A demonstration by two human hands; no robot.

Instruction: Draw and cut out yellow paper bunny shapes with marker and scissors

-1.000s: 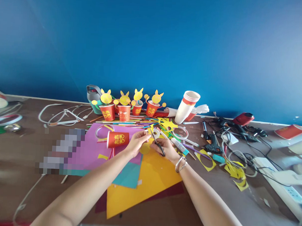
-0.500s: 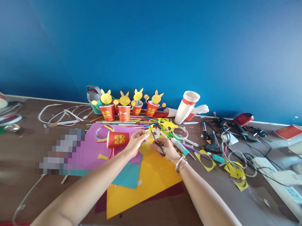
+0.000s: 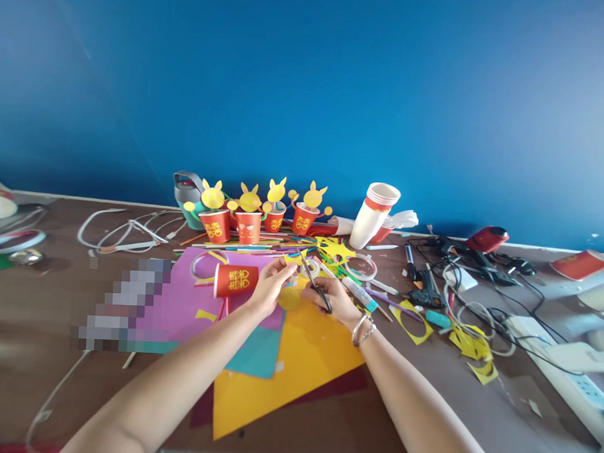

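Between its thumb and fingers my left hand (image 3: 273, 285) pinches a small piece of yellow paper (image 3: 294, 259). My right hand (image 3: 333, 297) is closed on a pair of scissors (image 3: 315, 284), whose blades point up and left, close to that paper. Below and between both hands a round yellow paper disc (image 3: 289, 298) lies on a large orange-yellow sheet (image 3: 296, 366). A red paper cup (image 3: 235, 281) with gold characters lies on its side just left of my left hand, on a purple sheet (image 3: 163, 300). A glue stick (image 3: 359, 294) is beside my right hand.
Red cups with yellow paper figures (image 3: 248, 227) stand along the wall. Stacked white cups (image 3: 375, 216) lean behind my right hand. To the right are yellow paper scraps (image 3: 414, 321), a glue gun (image 3: 426, 292), tangled cables and a power strip (image 3: 560, 371). White cable (image 3: 126, 232) lies left.
The yellow paper in my left hand has turned to lie flatter and further left. The scissors have stayed nearly in place, with their tips now just beside the paper.
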